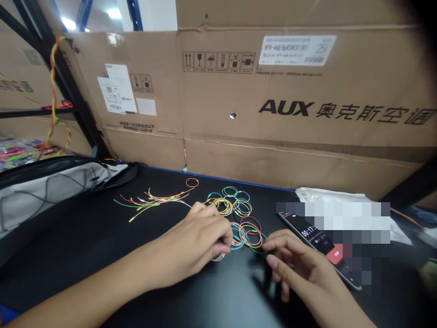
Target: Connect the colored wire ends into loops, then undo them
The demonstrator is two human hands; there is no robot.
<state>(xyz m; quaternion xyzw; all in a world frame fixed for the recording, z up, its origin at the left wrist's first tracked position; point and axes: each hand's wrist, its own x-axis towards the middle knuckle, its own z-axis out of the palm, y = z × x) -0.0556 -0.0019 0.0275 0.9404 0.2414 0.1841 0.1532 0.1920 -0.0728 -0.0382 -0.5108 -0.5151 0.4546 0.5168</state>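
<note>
Several thin coloured rings (pixel 251 235), in teal, yellow, pink, orange and green, lie in overlapping clusters on the black table (pixel 143 291). My left hand (pixel 200 237) reaches over the near cluster, with thumb and fingers curled together at its left side. What that pinch holds, if anything, is hidden. To the right of the rings, my right hand (pixel 300 269) has its fingers apart and loosely bent, fingertips close to a green ring's edge. Left of my left hand lies a loose bunch of straight coloured cords (pixel 155 200). One orange ring (pixel 192 182) sits by itself behind them.
A phone (pixel 310 239) showing a running timer lies beside my right hand, partly pixelated. Behind it is a white plastic package (pixel 336 195). A grey-and-black bag (pixel 61 182) rests at the left. Large cardboard (pixel 218 150) forms the back wall, beside a dark metal frame (pixel 68 82).
</note>
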